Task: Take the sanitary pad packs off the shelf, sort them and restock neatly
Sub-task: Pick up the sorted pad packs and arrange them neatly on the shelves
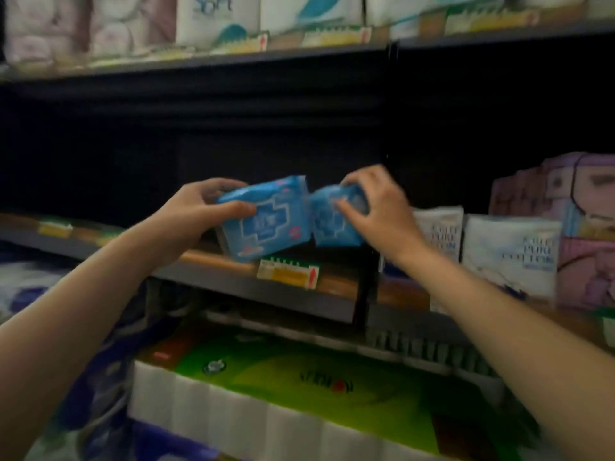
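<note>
Two blue sanitary pad packs sit side by side at the front of the dark middle shelf [206, 271]. My left hand [196, 211] grips the larger blue pack [273, 224] from its left end, thumb on the front face. My right hand [376, 201] grips the smaller blue pack [329, 224] from the top and right side. The two packs touch each other at the middle. The larger pack's lower edge overhangs the shelf lip above a yellow price tag [289, 272]. The view is blurred.
White pad packs [509, 254] and pink-purple packs [585, 234] stand on the shelf to the right. The shelf's back and left part are dark. Tissue packs [216, 21] fill the upper shelf. A green-topped bundle of white rolls [283, 394] lies below.
</note>
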`<state>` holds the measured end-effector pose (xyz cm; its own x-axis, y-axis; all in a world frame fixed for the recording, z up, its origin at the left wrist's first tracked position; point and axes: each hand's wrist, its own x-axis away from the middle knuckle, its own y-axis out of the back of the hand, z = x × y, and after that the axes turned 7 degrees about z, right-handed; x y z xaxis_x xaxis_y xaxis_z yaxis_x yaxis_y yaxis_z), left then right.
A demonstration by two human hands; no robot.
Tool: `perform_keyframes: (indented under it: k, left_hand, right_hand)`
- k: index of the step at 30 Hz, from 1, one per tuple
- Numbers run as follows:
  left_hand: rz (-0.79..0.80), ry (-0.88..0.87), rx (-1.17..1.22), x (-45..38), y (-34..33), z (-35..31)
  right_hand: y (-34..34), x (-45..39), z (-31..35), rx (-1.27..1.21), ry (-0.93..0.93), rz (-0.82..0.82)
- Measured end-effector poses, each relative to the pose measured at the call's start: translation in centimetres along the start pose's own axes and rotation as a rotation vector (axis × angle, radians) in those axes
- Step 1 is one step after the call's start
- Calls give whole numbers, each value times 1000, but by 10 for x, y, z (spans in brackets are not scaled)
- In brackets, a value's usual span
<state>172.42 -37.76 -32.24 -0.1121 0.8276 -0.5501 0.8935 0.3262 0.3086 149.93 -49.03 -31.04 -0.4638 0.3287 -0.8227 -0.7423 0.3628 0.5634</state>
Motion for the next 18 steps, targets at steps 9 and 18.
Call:
perform_keyframes:
  k: [9,18]
  left_hand:
    - [193,80,-190,-73,17,17]
    - [547,134,-238,-113,-12,21]
  right_hand:
    - [-39,-43,-22,693,-172,707]
    - [-10,-81,-15,486,-373,804]
